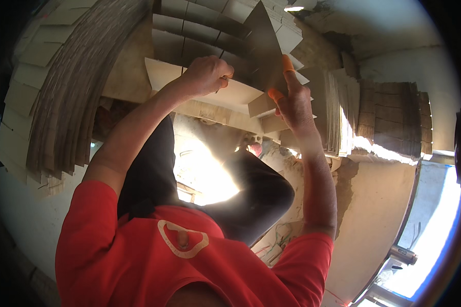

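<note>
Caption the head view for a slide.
Right hand holds up a flat sheet; the curled left hand is at the overlapping rows of sheets.

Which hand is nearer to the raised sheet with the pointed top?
Right hand: it holds the sheet by its lower right side; the left hand is apart, left of it.

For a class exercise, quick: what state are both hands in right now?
Left hand: closed, fingers curled; what it may hold cannot be told.
Right hand: closed, holding a card.
</note>
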The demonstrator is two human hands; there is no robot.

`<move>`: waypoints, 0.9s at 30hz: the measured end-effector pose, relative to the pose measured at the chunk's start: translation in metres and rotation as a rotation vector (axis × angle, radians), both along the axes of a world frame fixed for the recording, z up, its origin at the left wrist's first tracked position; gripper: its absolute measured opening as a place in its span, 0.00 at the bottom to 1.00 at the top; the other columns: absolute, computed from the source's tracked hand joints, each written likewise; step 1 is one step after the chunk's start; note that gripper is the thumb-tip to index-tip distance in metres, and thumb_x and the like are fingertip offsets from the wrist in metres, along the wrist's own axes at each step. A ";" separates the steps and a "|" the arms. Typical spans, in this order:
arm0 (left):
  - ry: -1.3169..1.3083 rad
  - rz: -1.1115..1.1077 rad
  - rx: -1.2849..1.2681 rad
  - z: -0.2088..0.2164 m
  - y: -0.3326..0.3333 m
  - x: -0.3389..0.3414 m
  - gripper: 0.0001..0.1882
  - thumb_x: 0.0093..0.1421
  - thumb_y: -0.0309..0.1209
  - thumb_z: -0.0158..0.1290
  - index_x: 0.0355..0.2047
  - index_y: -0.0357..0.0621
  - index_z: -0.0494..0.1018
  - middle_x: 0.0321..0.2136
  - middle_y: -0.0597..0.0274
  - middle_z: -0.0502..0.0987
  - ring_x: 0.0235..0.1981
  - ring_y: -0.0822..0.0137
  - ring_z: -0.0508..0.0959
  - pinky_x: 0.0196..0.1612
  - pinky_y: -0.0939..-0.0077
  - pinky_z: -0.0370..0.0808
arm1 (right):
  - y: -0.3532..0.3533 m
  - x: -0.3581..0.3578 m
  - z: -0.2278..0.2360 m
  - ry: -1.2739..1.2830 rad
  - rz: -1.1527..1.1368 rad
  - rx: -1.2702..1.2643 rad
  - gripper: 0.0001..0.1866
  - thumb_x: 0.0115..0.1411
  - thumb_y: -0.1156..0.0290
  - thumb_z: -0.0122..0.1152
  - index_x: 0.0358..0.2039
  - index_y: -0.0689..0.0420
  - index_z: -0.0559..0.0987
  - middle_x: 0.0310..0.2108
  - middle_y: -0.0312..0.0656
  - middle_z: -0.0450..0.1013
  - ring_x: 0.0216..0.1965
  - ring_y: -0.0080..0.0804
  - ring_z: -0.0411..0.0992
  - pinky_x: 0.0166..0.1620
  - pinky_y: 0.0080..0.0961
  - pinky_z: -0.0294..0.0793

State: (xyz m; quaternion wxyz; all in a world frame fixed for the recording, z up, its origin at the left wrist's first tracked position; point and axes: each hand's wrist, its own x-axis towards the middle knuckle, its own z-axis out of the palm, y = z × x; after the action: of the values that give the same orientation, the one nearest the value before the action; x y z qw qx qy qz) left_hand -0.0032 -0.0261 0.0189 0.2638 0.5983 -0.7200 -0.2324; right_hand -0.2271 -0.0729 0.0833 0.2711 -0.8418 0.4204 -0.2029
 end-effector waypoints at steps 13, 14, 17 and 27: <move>-0.008 0.004 0.014 -0.003 0.003 -0.002 0.06 0.48 0.27 0.55 0.27 0.40 0.76 0.21 0.56 0.78 0.26 0.58 0.79 0.32 0.66 0.73 | 0.000 -0.002 -0.011 0.009 0.013 -0.018 0.39 0.54 0.81 0.56 0.65 0.45 0.54 0.21 0.39 0.73 0.11 0.20 0.65 0.13 0.20 0.66; 0.007 -0.005 0.018 -0.003 0.003 -0.001 0.06 0.48 0.28 0.55 0.27 0.41 0.76 0.21 0.55 0.78 0.26 0.58 0.79 0.32 0.66 0.73 | 0.003 0.000 -0.012 -0.012 -0.014 0.021 0.39 0.54 0.81 0.56 0.65 0.45 0.53 0.21 0.39 0.73 0.11 0.20 0.65 0.13 0.20 0.66; 0.055 -0.021 0.009 0.000 0.003 0.002 0.07 0.48 0.30 0.57 0.27 0.41 0.76 0.21 0.54 0.78 0.25 0.58 0.78 0.31 0.66 0.73 | 0.006 0.000 -0.009 -0.025 -0.058 0.086 0.40 0.55 0.80 0.56 0.65 0.45 0.53 0.20 0.39 0.72 0.10 0.21 0.65 0.13 0.20 0.66; -0.217 0.036 -0.391 0.000 -0.037 0.011 0.05 0.48 0.24 0.59 0.25 0.38 0.74 0.20 0.50 0.74 0.28 0.48 0.76 0.31 0.57 0.71 | 0.017 0.001 0.016 -0.013 -0.052 0.157 0.39 0.55 0.80 0.56 0.65 0.45 0.53 0.17 0.39 0.71 0.10 0.21 0.65 0.12 0.20 0.64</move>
State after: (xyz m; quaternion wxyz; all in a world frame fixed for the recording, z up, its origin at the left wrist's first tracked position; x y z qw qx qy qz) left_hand 0.0079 -0.0628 0.0193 0.2997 0.5700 -0.7648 -0.0180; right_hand -0.2256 -0.0554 0.0994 0.3337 -0.8053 0.4550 -0.1818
